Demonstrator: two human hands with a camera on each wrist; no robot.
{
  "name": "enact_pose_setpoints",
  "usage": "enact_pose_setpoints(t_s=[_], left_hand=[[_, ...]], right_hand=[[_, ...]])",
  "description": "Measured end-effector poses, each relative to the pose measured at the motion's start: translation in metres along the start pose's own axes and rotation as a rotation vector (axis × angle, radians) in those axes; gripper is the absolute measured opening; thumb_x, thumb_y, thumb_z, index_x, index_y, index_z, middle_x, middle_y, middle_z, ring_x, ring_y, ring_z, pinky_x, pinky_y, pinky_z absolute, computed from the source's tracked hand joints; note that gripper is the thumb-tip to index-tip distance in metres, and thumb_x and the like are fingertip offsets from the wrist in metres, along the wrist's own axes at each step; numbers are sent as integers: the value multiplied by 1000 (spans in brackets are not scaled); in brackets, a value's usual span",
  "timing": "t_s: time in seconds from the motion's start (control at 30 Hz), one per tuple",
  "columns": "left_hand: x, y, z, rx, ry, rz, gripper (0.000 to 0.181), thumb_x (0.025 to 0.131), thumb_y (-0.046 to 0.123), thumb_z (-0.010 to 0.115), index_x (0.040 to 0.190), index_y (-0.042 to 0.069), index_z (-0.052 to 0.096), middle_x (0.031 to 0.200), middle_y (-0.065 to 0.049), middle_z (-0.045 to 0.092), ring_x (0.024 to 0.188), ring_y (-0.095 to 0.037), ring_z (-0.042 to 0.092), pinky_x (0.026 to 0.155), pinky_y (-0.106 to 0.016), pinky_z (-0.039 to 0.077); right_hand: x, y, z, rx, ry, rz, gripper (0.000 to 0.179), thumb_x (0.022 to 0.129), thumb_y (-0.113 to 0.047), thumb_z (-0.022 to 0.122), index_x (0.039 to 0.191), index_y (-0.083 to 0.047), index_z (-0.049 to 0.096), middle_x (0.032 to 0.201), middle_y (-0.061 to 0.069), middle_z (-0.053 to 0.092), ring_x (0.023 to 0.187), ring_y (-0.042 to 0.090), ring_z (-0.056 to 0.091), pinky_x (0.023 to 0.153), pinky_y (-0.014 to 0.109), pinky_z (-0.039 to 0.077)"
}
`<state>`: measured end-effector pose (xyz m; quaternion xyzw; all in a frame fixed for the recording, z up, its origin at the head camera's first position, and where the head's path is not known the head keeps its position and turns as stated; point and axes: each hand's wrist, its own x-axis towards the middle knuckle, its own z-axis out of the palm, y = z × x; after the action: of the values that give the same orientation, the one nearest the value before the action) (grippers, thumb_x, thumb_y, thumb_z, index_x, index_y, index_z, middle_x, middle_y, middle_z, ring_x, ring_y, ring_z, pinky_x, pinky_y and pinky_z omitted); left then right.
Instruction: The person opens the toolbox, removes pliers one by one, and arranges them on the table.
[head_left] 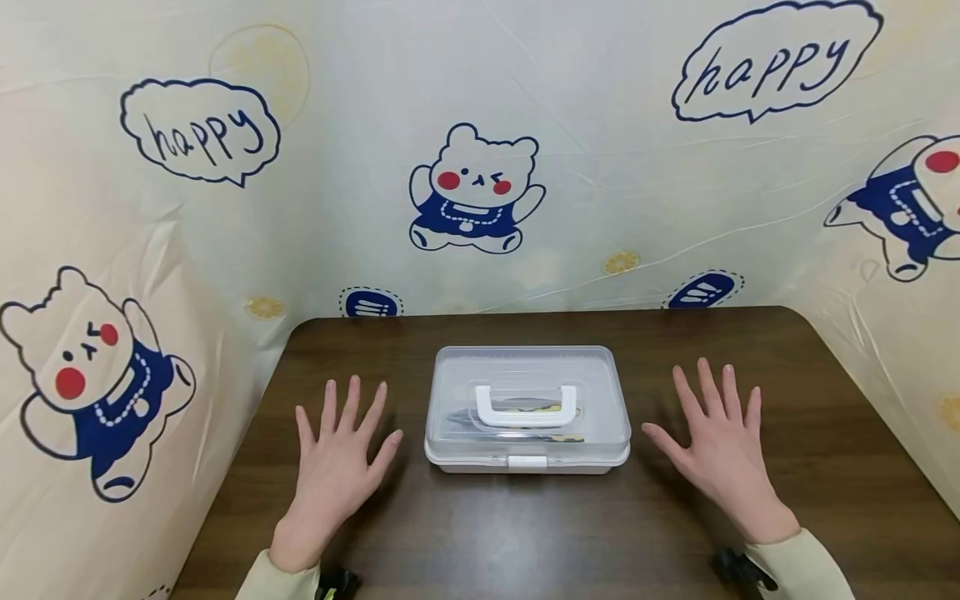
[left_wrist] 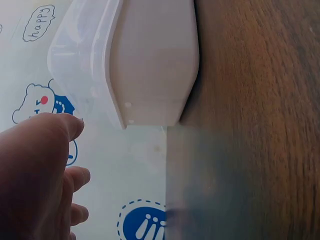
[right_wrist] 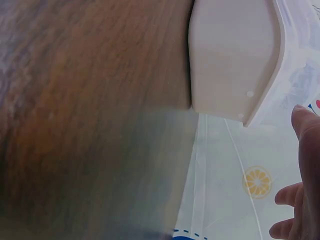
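"Judging by looks, how will the box (head_left: 495,447) handle?"

"Light, I'd guess. It seems to be thin, stiff plastic: a clear lid (head_left: 528,371) over a white base, with a few slim things (head_left: 566,437) inside. Those may slide if it tips."

"Slippery?"

"Probably a bit, on the smooth sides, and the lid might crack under a hard squeeze. The handle (head_left: 527,419) on top suits one hand; the base's two ends suit both. The latch (head_left: 527,463) at the box's front looks fastened, but I'd check it before trusting the handle."

"Where does the box sit?"

"Flat on the tabletop (head_left: 480,542), between the hands, latch towards the person."

"And the hands?"

"The left hand (head_left: 339,467) is left of the box, the right hand (head_left: 723,458) right of it, both near, neither touching. Backs are up, fingers straight and fanned, gripping nothing. Each thumb slants towards the box, and both forearms come from its near side. Whether the palms rest on the tabletop, I can't tell."
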<state>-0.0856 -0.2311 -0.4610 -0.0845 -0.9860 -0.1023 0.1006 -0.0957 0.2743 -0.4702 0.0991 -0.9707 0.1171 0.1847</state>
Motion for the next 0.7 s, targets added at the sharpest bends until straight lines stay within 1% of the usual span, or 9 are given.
enact_pose_setpoints(t_s=[0.1,0.27,0.4,0.53,0.7], left_hand=[[0,1,0,-7,4,1,72,103,56,53,164,23,35,170,-22,23,160,-42,-3,117,-77,-8],[0,3,-1,-8,6,5,72,104,58,50,164,23,34,170,-21,23,160,-41,-3,117,-78,-5],[0,4,0,-10,-2,4,72,104,59,49,164,22,35,171,-21,22,160,-41,-2,117,-77,-5],[0,5,0,-6,-10,-1,72,104,59,49,164,22,36,171,-20,21,160,-41,-1,117,-78,-2],[1,7,-1,-13,-21,-4,72,104,59,49,164,22,34,171,-19,21,160,-41,-2,117,-77,-5]], right_hand=[[0,0,0,-2,-3,4,93,91,-65,67,160,-10,39,166,28,27,157,49,8,119,75,-1],[0,1,0,-3,-1,6,92,91,-64,68,159,-9,41,166,28,28,156,51,9,119,76,0],[0,2,0,-5,3,5,92,91,-64,68,159,-9,41,166,29,28,156,50,10,119,76,1],[-1,3,0,-2,0,8,93,91,-64,69,159,-8,40,165,29,28,156,50,9,119,75,0],[-3,4,-1,-1,2,17,92,90,-63,69,159,-8,41,165,30,29,156,51,11,120,75,1]])
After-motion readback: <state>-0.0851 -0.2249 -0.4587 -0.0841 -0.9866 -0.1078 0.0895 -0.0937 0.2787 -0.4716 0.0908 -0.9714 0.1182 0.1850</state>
